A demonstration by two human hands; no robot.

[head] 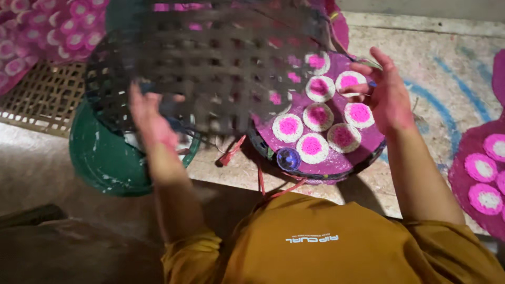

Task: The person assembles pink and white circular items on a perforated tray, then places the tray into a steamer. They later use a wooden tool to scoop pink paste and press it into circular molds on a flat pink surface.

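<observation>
A dark woven lattice tray, blurred, hangs in the air over the work area. My left hand is at its lower left edge, with the fingers up against the weave, holding it. My right hand is at the right with its fingers spread, near the tray's thin rim and above a round purple tray. Whether it grips the rim is not clear. The purple tray carries several white discs with pink centres. The lattice hides that tray's left part.
A green bucket stands under the lattice at the left. A pale woven mat lies at the far left, with pink-and-white discs above it. Another purple tray with discs is at the right edge. Red strings trail on the stained floor.
</observation>
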